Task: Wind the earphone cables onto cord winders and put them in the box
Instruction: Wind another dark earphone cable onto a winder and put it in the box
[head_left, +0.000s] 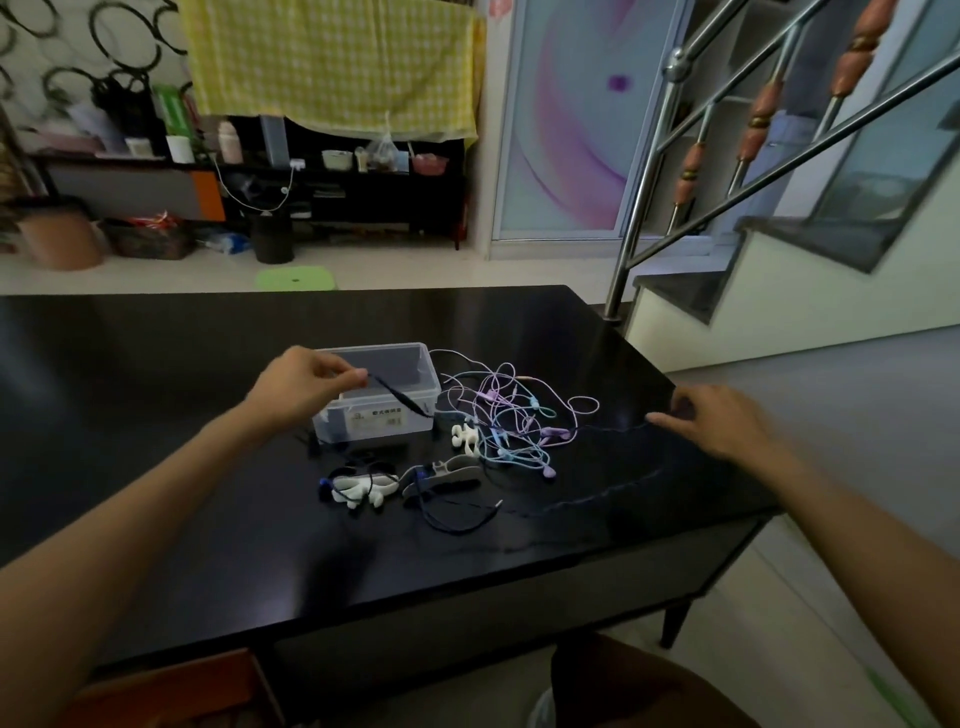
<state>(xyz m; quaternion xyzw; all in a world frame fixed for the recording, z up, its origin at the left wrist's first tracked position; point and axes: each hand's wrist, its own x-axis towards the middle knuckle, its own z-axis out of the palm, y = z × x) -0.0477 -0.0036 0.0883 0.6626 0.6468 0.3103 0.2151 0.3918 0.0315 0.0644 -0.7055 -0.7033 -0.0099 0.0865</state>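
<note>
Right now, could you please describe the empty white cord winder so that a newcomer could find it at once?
Start at the clear plastic storage box on the black table. Beside its near right corner lies the small white cord winder, at the pastel cable tangle's edge. Unlike the nearer white winder, it carries no cable.

Home living room, staircase railing (727, 130), cluttered low shelf (332, 171), draped yellow cloth (332, 62), black table (208, 467)

Our left hand (306, 384) pinches a dark cable (402, 397) over the clear box (387, 415); our right hand (719, 421) holds its far end above the black surface (208, 467).
</note>
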